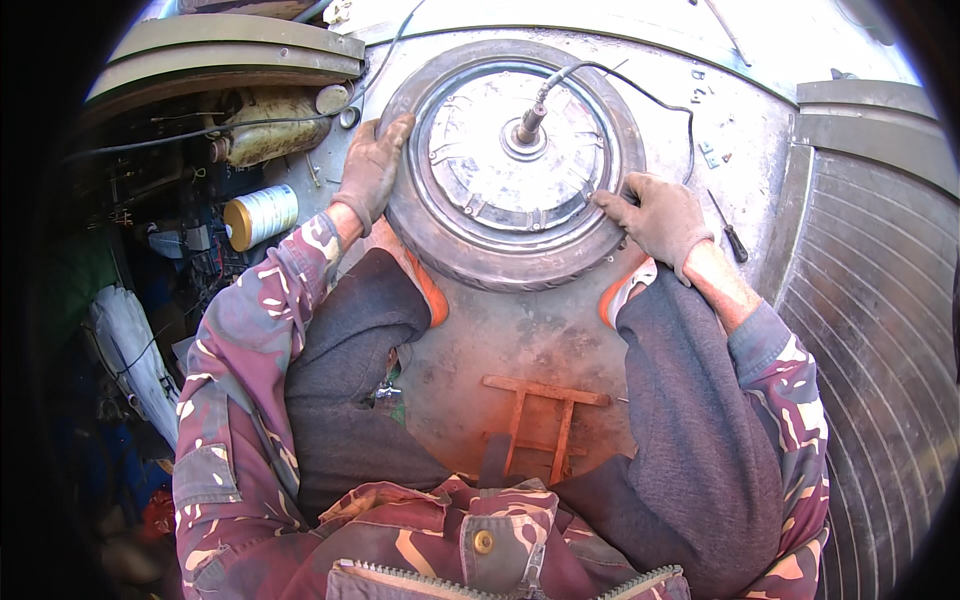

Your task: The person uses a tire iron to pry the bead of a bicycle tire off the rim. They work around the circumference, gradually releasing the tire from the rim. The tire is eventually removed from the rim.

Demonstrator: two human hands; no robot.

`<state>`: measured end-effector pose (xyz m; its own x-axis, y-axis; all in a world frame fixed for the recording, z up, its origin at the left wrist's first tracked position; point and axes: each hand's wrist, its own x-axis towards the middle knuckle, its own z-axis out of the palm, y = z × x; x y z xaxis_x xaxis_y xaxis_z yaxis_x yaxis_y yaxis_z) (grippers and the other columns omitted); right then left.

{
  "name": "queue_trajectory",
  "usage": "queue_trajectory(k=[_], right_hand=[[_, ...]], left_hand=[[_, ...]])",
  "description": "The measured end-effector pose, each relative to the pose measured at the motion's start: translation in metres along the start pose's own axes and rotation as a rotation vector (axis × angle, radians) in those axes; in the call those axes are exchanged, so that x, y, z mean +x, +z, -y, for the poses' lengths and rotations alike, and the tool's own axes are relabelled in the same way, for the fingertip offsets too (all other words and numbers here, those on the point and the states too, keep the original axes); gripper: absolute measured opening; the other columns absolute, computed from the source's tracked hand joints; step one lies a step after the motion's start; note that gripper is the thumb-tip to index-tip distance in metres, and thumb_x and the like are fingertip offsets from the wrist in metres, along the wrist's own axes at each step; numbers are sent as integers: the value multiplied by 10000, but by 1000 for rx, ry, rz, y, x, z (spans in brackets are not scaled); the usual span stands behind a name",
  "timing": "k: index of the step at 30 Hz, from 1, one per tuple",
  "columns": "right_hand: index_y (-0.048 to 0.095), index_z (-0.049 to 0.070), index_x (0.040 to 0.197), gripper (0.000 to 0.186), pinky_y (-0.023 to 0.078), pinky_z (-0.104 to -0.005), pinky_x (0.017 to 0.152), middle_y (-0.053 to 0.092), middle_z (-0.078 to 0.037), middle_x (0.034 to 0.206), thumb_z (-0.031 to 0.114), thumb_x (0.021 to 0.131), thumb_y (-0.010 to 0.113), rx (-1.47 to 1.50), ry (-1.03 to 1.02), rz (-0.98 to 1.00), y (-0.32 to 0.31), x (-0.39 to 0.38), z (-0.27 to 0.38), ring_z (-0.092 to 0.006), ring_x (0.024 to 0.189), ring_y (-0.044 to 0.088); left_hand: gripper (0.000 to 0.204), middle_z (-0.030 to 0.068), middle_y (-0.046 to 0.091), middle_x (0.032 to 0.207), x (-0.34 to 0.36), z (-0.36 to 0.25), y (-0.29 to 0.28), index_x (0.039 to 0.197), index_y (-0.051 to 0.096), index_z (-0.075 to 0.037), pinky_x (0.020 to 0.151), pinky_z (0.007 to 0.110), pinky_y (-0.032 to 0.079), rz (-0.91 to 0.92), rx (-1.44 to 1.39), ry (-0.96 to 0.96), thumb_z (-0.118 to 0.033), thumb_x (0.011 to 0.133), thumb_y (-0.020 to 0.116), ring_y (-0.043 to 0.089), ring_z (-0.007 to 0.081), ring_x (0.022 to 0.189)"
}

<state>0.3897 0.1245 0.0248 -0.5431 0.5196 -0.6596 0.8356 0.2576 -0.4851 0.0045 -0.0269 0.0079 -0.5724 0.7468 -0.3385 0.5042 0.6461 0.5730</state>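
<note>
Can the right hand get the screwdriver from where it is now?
Probably yes. The screwdriver lies just to the right of the right hand, and nothing seems to block the way. That hand is on the wheel, though, so it would likely have to come off first.

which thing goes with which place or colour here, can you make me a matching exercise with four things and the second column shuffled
Column one
1. wheel
2. screwdriver
3. ladder-shaped frame
4. yellow-ended cylinder

Column two
A. reddish-brown
B. to the left of the left hand
C. touched by both hands
D. to the right of the right hand, with a black handle

Right pairs
1-C: wheel, touched by both hands
2-D: screwdriver, right of the right hand
3-A: ladder-shaped frame, reddish-brown
4-B: yellow-ended cylinder, left of the left hand
</note>
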Motion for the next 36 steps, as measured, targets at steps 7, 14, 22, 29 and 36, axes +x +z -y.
queue_trajectory(k=[7, 14, 22, 29, 36], right_hand=[[758, 36, 1048, 483, 573, -488, 881, 755, -191, 982, 508, 1058, 657, -7, -119, -66, 3, -3, -6, -369, 966, 757], [761, 58, 1075, 390, 561, -478, 914, 742, -169, 1067, 435, 1054, 665, -10, -238, -111, 7, -2, -18, -365, 1023, 735], [771, 70, 1089, 303, 556, -464, 938, 738, -150, 1090, 353, 1036, 678, 98, -242, -140, 13, -4, -24, -354, 1051, 727], [784, 82, 1115, 293, 558, -455, 951, 742, -140, 1108, 343, 1032, 680, 72, -249, -161, 12, -4, -23, -351, 1060, 728], [790, 87, 1108, 259, 569, -446, 933, 747, -127, 1099, 314, 1014, 707, 59, -261, -198, 11, -6, -22, -334, 1029, 741]], left_hand=[[1101, 359, 601, 1444, -2, -4, 1, 1512, 436, 207, 1138, 393, 479, 18, -96, -89, -710, 955, 685, 617, 367, 1345], [935, 354, 573, 1478, 0, -2, 0, 1484, 524, 152, 1169, 395, 447, 51, -15, 52, -648, 1016, 647, 584, 375, 1377], [970, 331, 614, 1436, -1, -4, 0, 1496, 488, 171, 1125, 380, 480, 39, -117, -31, -636, 996, 689, 623, 334, 1320], [1018, 302, 651, 1387, -3, -13, -2, 1505, 445, 196, 1080, 357, 512, 29, -147, -52, -625, 974, 723, 651, 296, 1257], [1014, 298, 653, 1375, -2, -17, -3, 1498, 449, 198, 1068, 352, 520, 50, -161, -74, -629, 977, 720, 655, 286, 1245]])
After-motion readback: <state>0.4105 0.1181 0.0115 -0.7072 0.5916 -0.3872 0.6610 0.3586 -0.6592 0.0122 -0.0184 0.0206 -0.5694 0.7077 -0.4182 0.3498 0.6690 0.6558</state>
